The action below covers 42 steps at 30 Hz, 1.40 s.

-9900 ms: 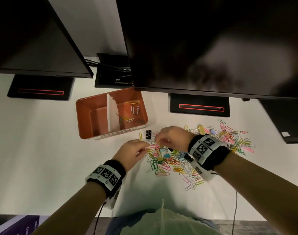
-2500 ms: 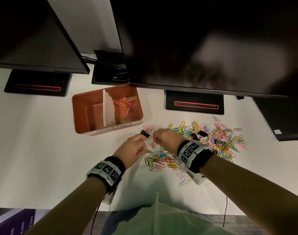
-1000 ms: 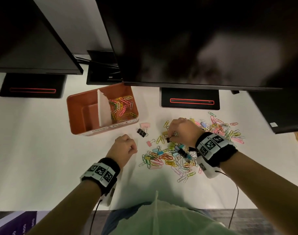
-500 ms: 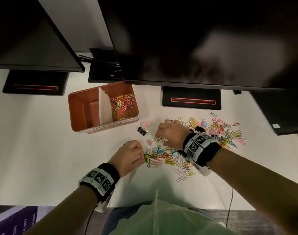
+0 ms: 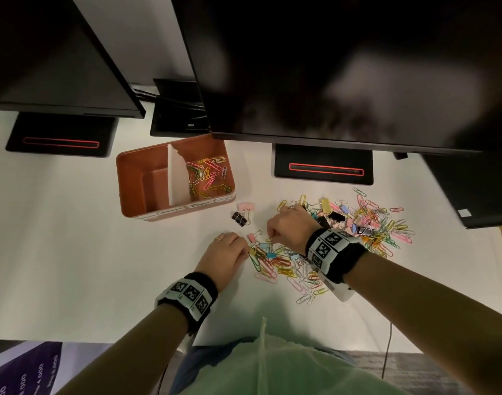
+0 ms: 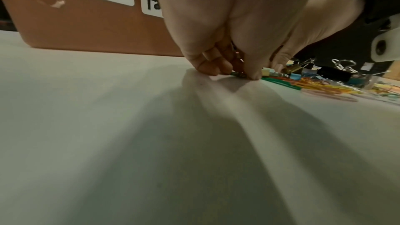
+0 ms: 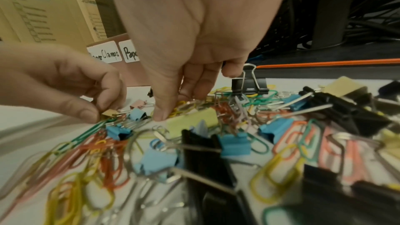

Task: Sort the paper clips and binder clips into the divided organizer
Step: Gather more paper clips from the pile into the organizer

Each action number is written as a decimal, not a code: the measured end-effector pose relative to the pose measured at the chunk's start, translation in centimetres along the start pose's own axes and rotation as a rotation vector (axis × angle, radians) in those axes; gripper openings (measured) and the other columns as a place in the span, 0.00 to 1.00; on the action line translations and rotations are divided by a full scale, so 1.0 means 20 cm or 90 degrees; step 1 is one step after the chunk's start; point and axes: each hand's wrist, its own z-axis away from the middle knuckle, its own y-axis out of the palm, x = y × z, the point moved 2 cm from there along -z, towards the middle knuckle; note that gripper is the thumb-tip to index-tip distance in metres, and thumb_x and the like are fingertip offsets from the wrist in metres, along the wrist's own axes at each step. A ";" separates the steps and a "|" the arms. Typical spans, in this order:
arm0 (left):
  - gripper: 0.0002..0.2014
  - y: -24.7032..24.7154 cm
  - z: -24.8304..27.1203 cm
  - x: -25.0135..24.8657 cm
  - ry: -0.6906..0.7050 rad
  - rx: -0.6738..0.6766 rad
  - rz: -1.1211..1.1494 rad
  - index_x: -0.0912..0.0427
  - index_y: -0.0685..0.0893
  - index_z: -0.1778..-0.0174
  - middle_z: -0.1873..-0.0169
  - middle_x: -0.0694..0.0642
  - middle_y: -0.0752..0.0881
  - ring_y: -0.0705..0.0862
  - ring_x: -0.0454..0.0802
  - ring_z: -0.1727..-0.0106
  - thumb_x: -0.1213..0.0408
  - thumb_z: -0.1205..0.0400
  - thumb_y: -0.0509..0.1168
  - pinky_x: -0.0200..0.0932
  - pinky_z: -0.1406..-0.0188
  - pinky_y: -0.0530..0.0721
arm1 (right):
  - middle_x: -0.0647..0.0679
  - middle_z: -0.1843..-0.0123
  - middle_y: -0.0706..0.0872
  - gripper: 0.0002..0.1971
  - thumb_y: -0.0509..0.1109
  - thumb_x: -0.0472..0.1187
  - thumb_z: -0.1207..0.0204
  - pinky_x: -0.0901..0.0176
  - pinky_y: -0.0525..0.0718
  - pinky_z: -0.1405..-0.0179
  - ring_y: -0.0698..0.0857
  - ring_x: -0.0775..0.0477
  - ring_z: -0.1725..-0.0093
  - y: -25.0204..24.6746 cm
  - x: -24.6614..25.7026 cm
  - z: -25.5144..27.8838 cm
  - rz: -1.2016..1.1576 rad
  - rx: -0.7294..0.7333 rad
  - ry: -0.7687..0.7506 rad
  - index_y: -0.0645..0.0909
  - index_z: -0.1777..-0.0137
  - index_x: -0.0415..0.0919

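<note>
An office desk: two dark monitors [image 5: 329,67] on black stands [image 5: 324,168] line the far edge of a white desk [image 5: 58,252], cables [image 5: 170,101] run behind them, and cardboard tissue cartons [image 7: 39,6] stand beyond the left edge.

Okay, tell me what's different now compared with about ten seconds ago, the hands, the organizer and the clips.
The organizer's right compartment went from a few paper clips to a good heap. A second ago the left hand lay apart from the pile; it has moved back to its left edge and pinches at a green paper clip. The right hand came back from the middle to pick beside it. The left compartment stays empty; the black binder clip is unmoved.
</note>
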 end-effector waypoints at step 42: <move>0.02 -0.03 0.02 0.09 0.014 0.064 0.051 0.59 0.86 0.58 0.61 0.54 0.81 0.77 0.48 0.57 0.67 0.25 0.70 0.40 0.55 0.76 | 0.43 0.46 0.84 0.07 0.68 0.39 0.23 0.53 0.78 0.47 0.80 0.43 0.47 0.07 0.04 0.12 -0.168 -0.042 0.069 0.80 0.47 0.39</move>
